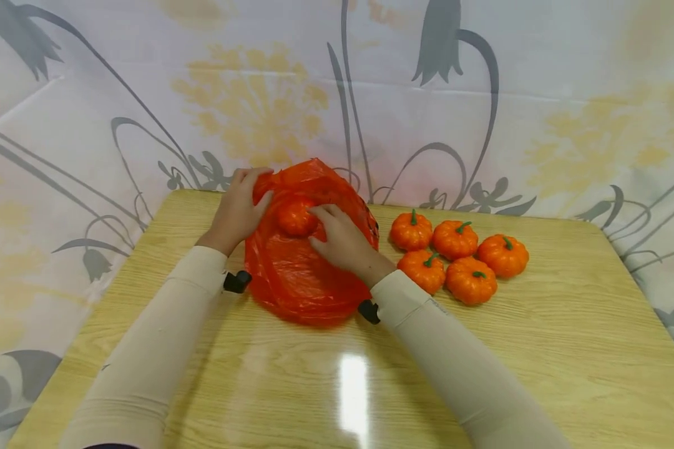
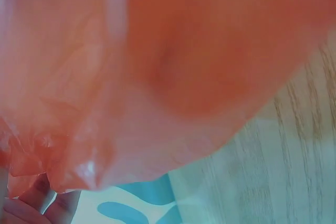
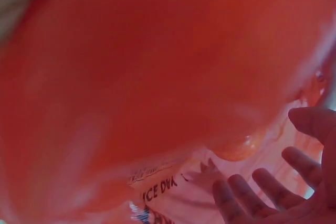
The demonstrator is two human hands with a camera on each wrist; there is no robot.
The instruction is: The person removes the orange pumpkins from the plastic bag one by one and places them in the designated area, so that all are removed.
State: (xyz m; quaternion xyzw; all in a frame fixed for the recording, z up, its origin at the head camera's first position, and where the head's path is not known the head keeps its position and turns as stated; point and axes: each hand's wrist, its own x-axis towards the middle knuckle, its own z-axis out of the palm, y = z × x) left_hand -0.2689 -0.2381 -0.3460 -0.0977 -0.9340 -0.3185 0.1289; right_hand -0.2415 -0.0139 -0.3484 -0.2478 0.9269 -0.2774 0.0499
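A red plastic bag (image 1: pixel 309 305) stands with its mouth spread on the wooden table. My left hand (image 1: pixel 238 211) pinches the bag's rim at its left side; in the left wrist view, its fingers (image 2: pixel 35 195) are at the crinkled edge. One small orange pumpkin (image 1: pixel 295 217) lies inside the bag. Reaching into the mouth from the right, my right hand (image 1: pixel 344 240) is close beside that pumpkin. The right wrist view shows this hand's fingers (image 3: pixel 273 187) spread and loosely bent, with the pumpkin (image 3: pixel 239 149) beyond the fingertips. Dark printed letters (image 3: pixel 160 190) mark the bag's wall.
Several orange pumpkins with green stems, among them a front one (image 1: pixel 472 280), sit grouped to the right of the bag. The wooden table (image 1: pixel 567 349) extends to both sides. A flower-patterned cloth (image 1: pixel 399 112) hangs behind its back edge.
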